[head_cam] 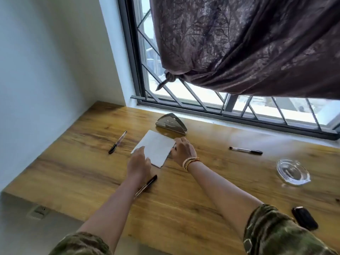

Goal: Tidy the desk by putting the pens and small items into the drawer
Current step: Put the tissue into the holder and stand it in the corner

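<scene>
While both hands rest on the white paper stack at desk centre, left hand on its near-left corner, right hand pinching its right edge, I judge it light, floppy; support both edges. Three pens lie around it.

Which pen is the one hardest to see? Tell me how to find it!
Start at the long wooden desk under the barred window, then find the white paper in the middle. Just below it lies a black-capped clear pen. It alone is half hidden under the left forearm; the other two pens lie in the open.
</scene>
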